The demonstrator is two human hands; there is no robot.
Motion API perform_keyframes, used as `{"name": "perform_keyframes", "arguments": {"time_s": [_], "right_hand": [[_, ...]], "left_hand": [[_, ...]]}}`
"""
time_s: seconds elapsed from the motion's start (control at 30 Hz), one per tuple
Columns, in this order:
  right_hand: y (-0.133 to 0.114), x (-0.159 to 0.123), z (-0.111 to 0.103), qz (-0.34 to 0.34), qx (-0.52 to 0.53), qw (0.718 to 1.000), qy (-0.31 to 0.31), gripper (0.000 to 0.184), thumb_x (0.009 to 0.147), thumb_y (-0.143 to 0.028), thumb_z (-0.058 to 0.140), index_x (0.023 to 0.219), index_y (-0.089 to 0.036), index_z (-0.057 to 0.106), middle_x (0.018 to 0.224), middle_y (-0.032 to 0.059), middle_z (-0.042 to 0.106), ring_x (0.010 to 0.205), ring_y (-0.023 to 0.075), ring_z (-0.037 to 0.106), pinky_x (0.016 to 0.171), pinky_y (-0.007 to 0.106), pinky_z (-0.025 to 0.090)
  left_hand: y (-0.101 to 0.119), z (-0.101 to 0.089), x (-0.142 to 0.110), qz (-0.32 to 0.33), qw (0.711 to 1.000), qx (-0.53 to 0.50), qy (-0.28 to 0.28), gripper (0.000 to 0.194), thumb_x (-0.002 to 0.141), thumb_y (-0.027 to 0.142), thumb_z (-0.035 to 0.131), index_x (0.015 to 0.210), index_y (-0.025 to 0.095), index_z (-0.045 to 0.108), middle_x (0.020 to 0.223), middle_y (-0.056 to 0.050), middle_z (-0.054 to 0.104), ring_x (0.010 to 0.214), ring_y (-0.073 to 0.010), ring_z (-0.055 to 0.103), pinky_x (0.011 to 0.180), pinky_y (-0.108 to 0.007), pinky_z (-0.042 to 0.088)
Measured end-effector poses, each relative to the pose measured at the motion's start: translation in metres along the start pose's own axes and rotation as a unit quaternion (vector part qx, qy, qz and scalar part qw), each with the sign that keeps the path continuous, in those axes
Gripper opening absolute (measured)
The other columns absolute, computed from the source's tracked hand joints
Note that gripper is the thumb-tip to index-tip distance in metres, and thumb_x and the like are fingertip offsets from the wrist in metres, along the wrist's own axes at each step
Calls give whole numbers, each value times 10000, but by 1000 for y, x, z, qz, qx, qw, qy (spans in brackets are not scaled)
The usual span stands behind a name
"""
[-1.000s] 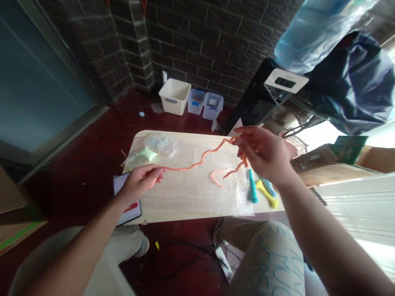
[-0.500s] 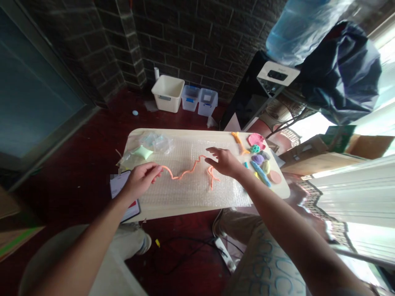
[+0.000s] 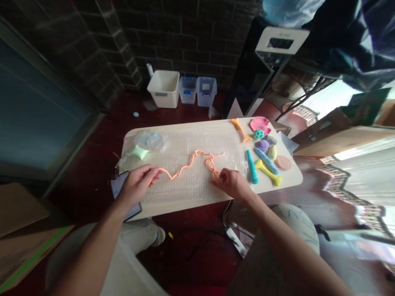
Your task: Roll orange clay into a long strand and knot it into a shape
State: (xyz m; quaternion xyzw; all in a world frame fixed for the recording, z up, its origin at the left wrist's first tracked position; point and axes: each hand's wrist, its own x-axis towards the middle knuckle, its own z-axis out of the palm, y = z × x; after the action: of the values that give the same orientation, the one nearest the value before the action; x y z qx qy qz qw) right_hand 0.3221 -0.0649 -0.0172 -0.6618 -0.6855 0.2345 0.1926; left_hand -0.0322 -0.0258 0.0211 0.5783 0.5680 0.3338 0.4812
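A long, thin orange strand (image 3: pixel 186 166), which looks like rolled modelling clay, lies in wavy bends over a sheet of bubble wrap (image 3: pixel 185 189). Its left end is pinched between the thumb and fingers of my left hand (image 3: pixel 142 181), just above the table's left part. Toward the right the strand crosses itself in a small tangled loop, with one free tip pointing right. My right hand (image 3: pixel 230 181) has its fingers curled on the lower end of that loop, close to the bubble wrap. The fingertips partly hide the strand there.
Right of the wrap lie a teal stick (image 3: pixel 252 167), a yellow bone-shaped piece (image 3: pixel 268 172), a blue roll (image 3: pixel 266 160), an orange bone-shaped piece (image 3: pixel 240 130) and a pink piece (image 3: pixel 260 124). A pale green star (image 3: pixel 138 152) and a phone-like device (image 3: pixel 133 210) are at left.
My right hand lowered the strand's right part onto the wrap, let go, then moved nearer to me and took the loop's lower end. My left hand kept its pinch. The view shifted.
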Motion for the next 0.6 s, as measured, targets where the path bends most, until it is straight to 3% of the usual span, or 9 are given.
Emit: {"name": "perform_keyframes", "arguments": {"time_s": [0.17,0.33,0.43,0.6], "right_hand": [[-9,7,0,-65,6,998,15,178,925,-197,625,749,-188,651,724,54,706,606,157,609,594,268,380],[-19,2,-26,-127,57,988,71,228,1048,-302,517,964,-181,691,863,68,711,716,162,630,681,278,465],[-31,-3,-29,-166,138,970,111,235,1063,-342,520,1036,-193,700,904,74,712,743,171,641,641,275,496],[-41,-10,-10,-219,155,963,-13,206,1051,-295,551,1051,-197,732,921,77,732,743,173,666,672,292,513]], "left_hand": [[1,20,-17,-14,1000,6,19,377,902,527,686,939,158,755,792,-55,701,694,-164,614,610,-229,495],[-2,41,-28,-24,997,-28,61,376,910,522,666,960,159,752,782,-45,697,684,-164,620,596,-225,496],[-7,48,-32,-28,995,-39,85,337,926,483,645,956,164,748,802,-48,698,685,-167,621,589,-231,502],[-9,54,-37,-6,996,-25,87,305,956,457,622,1013,172,714,808,-41,695,730,-178,639,646,-253,527]]}}
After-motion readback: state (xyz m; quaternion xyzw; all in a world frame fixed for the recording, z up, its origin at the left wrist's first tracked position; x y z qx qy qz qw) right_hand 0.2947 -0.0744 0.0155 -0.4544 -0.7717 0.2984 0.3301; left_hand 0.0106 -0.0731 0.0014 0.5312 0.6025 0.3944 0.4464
